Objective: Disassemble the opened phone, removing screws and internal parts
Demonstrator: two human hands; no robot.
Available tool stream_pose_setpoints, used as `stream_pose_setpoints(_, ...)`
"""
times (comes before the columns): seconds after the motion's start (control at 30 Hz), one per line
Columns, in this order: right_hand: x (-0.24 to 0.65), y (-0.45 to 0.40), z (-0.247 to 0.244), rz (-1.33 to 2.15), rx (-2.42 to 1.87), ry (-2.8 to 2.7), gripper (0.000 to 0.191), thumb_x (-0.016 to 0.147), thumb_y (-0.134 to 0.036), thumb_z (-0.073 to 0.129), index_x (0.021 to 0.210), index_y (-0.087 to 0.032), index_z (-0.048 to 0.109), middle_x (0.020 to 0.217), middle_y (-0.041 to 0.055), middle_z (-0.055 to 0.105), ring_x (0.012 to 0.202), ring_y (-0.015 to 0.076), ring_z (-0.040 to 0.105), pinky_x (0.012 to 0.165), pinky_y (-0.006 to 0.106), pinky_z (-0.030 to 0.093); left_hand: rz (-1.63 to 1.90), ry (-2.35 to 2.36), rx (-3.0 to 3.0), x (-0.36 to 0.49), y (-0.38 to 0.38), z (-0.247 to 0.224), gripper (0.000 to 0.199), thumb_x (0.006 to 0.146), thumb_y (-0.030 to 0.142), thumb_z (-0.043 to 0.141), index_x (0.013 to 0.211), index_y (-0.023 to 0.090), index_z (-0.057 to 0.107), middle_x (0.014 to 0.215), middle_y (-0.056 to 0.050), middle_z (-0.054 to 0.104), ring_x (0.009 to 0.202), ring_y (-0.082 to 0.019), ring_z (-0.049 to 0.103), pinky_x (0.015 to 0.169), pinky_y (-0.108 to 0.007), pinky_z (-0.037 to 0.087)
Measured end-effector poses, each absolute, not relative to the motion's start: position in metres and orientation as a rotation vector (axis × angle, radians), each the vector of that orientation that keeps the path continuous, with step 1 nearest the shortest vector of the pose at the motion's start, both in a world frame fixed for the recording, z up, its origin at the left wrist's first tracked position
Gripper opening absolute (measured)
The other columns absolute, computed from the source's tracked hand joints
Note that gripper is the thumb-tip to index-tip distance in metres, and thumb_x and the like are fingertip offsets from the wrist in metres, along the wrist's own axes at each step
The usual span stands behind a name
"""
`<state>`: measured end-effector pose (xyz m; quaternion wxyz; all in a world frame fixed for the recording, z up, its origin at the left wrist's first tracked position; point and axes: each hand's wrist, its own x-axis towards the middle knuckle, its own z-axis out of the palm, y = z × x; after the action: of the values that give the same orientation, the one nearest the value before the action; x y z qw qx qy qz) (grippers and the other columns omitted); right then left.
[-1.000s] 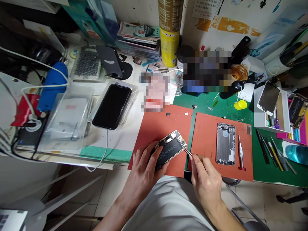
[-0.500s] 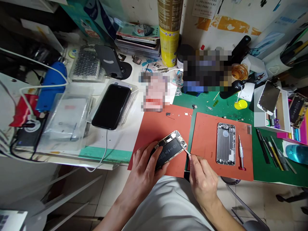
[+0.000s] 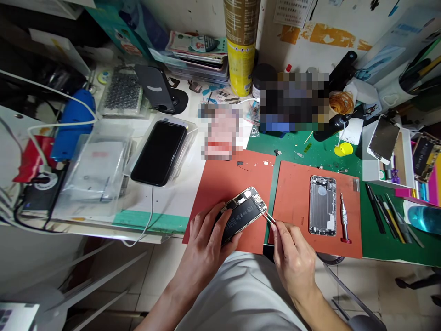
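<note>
An opened phone point(image 3: 243, 214) with its battery and boards exposed lies tilted on the left orange mat point(image 3: 220, 179). Gripping its left side and lower edge is my left hand point(image 3: 206, 234). My right hand point(image 3: 292, 253) pinches metal tweezers point(image 3: 269, 217), whose slightly parted tips are at the phone's right corner. Whether the tips hold anything is too small to tell. On the right orange mat point(image 3: 292, 207), an empty phone housing point(image 3: 323, 205) lies beside a screwdriver point(image 3: 344, 219) with a red end. Small parts point(image 3: 240, 163) sit at the left mat's top.
Left of the mats, a black phone point(image 3: 159, 153) rests on a plastic case. Behind stands a yellow spray can point(image 3: 241, 59). To the right are a white box point(image 3: 375, 161), several pens and tools point(image 3: 391, 218), and a blue bottle point(image 3: 423, 216).
My right hand has shifted slightly right and down, and the two tweezer arms now show apart. My left hand and the phone have hardly moved.
</note>
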<state>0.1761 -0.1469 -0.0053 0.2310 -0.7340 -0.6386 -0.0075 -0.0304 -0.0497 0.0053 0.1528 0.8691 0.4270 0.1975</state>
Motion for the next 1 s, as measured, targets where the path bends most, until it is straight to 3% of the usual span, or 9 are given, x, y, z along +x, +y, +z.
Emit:
stream_pose_setpoints(0.2,0.1771,-0.1459,-0.0092,-0.054,-2.011,-1.794,0.027,0.103,-0.004,0.054,0.124,-0.014,0.066,0.098,0.0072,0.073,0.079,0.0161,0.067,0.073,0.028,0.05,0.56,1.225,2.519,-0.0298,-0.0497,0.0034,0.061,0.093,0.021,0.075,0.148,0.018,0.047,0.142,-0.019,0.062,0.126,-0.034,0.06,0.105,-0.052,0.053)
stream_pose_setpoints(0.47,0.177,-0.1445,-0.0067,-0.039,-2.014,-1.772,0.02,0.103,-0.01,0.059,0.121,-0.015,0.067,0.093,0.0063,0.072,0.074,0.0158,0.065,0.071,0.029,0.049,0.543,1.22,2.499,-0.032,-0.0513,0.0035,0.063,0.094,0.021,0.074,0.15,0.02,0.045,0.144,-0.02,0.061,0.129,-0.034,0.059,0.106,-0.052,0.052)
stream_pose_setpoints(1.0,0.1769,-0.1459,-0.0087,-0.081,-1.973,-1.802,0.031,0.099,-0.001,0.057,0.126,-0.014,0.063,0.099,0.0082,0.074,0.08,0.0165,0.068,0.074,0.028,0.052,0.545,1.218,2.515,-0.0312,-0.0504,0.0052,0.062,0.093,0.02,0.075,0.148,0.018,0.047,0.144,-0.02,0.061,0.128,-0.035,0.059,0.106,-0.052,0.052)
